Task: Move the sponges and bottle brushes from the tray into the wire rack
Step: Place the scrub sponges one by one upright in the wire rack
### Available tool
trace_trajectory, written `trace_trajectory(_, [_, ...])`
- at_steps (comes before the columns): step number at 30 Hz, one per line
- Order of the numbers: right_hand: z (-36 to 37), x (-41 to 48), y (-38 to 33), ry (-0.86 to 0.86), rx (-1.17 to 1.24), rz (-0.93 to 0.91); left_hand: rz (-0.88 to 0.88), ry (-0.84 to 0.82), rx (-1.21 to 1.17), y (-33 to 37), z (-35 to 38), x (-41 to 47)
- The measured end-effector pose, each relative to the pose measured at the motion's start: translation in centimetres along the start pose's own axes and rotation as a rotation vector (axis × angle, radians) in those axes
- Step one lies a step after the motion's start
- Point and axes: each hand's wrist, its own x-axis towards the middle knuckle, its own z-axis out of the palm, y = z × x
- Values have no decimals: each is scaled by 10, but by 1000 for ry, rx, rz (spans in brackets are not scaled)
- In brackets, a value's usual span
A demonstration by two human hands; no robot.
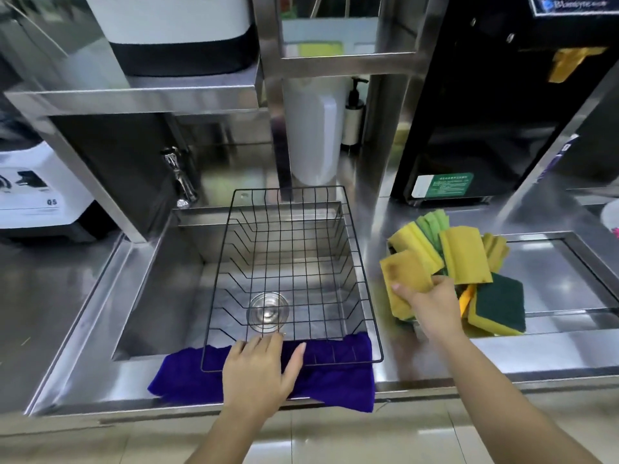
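The wire rack (291,279) sits across the steel sink (160,289), its near edge resting on a blue cloth (335,380) draped over the sink's front lip; nothing lies in the rack, and the round drain (267,311) shows through its bars. The left hand (258,373) lies flat on the cloth and the rack's near rim, fingers spread and slack, gripping nothing that I can make out. The right hand (428,304) is over at the heap of sponges (465,256) to the right of the sink, on the steel desk (552,349); its fingers are closed on the edge of a stained yellow sponge (405,279) at the left side of the heap, thumb on the near face. The rest of the sponges are piled loosely around and behind that hand: yellow ones leaning on each other, a green-faced one (499,303) just right of the wrist, some light green ones at the back. The tray beneath them is mostly hidden; only a dark edge peeps out under the pile. An orange piece (466,296) shows between the hand and the green-faced sponge; I cannot tell what it is. The two hands are well apart, the rack's right rim between them; the sponge in the right hand is near that rim but outside the rack.
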Motion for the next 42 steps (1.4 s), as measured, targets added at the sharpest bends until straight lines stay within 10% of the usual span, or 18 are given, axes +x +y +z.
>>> trace_trajectory(9, [23,-35,-54,-89,69,-454,23,50,1,-12,12,-10])
trace_trajectory(23, [139,-69,-23,-382,-775,-785,34,71,-5,-10,9,-8])
trace_trajectory(42, [139,-52,-17,-905,-418,-437,27,56,-34,-10,9,-9])
